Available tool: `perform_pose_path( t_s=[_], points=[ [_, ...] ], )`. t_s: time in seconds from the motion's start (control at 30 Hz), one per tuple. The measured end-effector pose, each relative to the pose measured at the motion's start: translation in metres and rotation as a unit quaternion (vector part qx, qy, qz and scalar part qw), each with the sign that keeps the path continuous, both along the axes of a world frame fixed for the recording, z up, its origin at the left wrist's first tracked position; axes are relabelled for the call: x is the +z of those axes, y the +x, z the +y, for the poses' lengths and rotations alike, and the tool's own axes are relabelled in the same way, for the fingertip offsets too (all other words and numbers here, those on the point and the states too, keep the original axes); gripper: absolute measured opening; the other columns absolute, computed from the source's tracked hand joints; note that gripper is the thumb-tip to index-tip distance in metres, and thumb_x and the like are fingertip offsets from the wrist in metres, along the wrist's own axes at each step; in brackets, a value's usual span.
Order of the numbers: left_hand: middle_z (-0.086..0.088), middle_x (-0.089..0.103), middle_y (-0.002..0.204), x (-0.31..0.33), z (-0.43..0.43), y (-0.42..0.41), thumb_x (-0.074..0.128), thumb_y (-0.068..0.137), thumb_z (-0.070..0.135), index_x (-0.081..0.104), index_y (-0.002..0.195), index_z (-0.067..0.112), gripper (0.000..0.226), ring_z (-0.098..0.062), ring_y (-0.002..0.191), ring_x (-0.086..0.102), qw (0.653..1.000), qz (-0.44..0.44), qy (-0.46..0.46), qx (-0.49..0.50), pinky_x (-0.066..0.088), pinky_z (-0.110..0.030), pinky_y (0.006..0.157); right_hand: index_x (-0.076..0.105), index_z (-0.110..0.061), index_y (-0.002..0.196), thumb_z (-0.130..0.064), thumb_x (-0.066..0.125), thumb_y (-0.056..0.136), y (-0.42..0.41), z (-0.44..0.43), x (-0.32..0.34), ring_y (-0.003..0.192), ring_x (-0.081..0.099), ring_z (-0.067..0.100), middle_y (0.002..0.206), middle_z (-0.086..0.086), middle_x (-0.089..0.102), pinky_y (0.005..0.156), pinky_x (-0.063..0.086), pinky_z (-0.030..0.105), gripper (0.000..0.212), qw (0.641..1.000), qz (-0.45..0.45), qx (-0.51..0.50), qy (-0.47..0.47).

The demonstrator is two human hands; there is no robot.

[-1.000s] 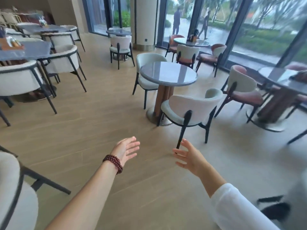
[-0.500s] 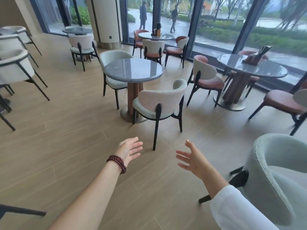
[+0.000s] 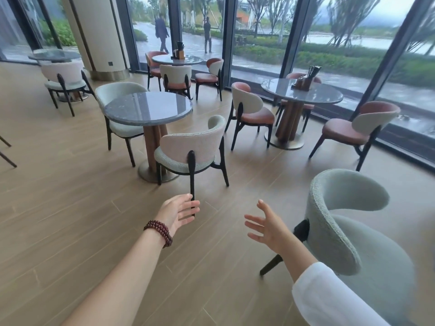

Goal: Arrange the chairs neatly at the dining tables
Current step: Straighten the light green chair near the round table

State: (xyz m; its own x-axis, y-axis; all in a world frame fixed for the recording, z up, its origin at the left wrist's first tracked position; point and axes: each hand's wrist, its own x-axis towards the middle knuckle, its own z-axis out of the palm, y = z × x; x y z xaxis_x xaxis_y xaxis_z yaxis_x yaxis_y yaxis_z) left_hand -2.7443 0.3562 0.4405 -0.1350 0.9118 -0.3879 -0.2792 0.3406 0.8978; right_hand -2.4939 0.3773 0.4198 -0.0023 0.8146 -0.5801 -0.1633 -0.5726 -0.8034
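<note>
Ahead of me a cream-backed chair point(image 3: 193, 147) stands at a round grey table point(image 3: 148, 108), with a second pale chair point(image 3: 117, 95) on the table's far side. At my right a pale green chair point(image 3: 339, 222) stands close, turned away from any table. My left hand point(image 3: 179, 211), with a red bead bracelet on the wrist, is held out open and empty, short of the cream chair's rear leg. My right hand point(image 3: 268, 225) is open too, fingers spread, just left of the green chair's back and not touching it.
A second round table point(image 3: 303, 92) with orange-seated chairs point(image 3: 251, 114) stands by the glass wall at the right. More tables and chairs sit further back near a wide column point(image 3: 94, 34). Bare wood floor point(image 3: 70, 220) stretches to my left.
The view has swung right and moved forward. The pale green chair at my right is now much closer to my right hand. Both hands stay open and raised.
</note>
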Motion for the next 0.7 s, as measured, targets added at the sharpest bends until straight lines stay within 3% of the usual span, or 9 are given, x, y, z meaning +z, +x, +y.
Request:
perform_pose_path(
  t_s=[0.27, 0.53, 0.7],
  points=[
    [-0.013, 0.069, 0.108, 0.007, -0.057, 0.030, 0.053, 0.094, 0.023, 0.058, 0.112, 0.010, 0.023, -0.027, 0.099, 0.065, 0.999, -0.004, 0.015, -0.033, 0.048, -0.043, 0.092, 0.041, -0.028, 0.138, -0.052, 0.052, 0.094, 0.028, -0.069, 0.007, 0.109, 0.062, 0.026, 0.117, 0.010, 0.067, 0.087, 0.052, 0.045, 0.052, 0.999, 0.008, -0.043, 0.012],
    [-0.013, 0.068, 0.107, 0.007, -0.150, 0.030, 0.055, 0.093, 0.021, 0.058, 0.108, 0.011, 0.018, -0.027, 0.097, 0.064, 0.998, 0.008, 0.013, -0.064, 0.048, -0.042, 0.091, 0.045, -0.026, 0.136, -0.050, 0.051, 0.095, 0.036, -0.178, 0.013, 0.108, 0.063, 0.025, 0.115, 0.010, 0.068, 0.084, 0.052, 0.044, 0.049, 0.997, 0.011, -0.068, 0.039],
    [-0.011, 0.068, 0.105, 0.002, -0.219, 0.026, 0.056, 0.093, 0.021, 0.058, 0.109, 0.011, 0.019, -0.026, 0.097, 0.063, 0.997, 0.006, 0.011, -0.073, 0.048, -0.041, 0.089, 0.046, -0.026, 0.134, -0.049, 0.049, 0.095, 0.029, -0.261, 0.007, 0.109, 0.063, 0.025, 0.114, 0.009, 0.068, 0.094, 0.049, 0.048, 0.044, 0.997, 0.013, -0.074, 0.036]
  ],
)
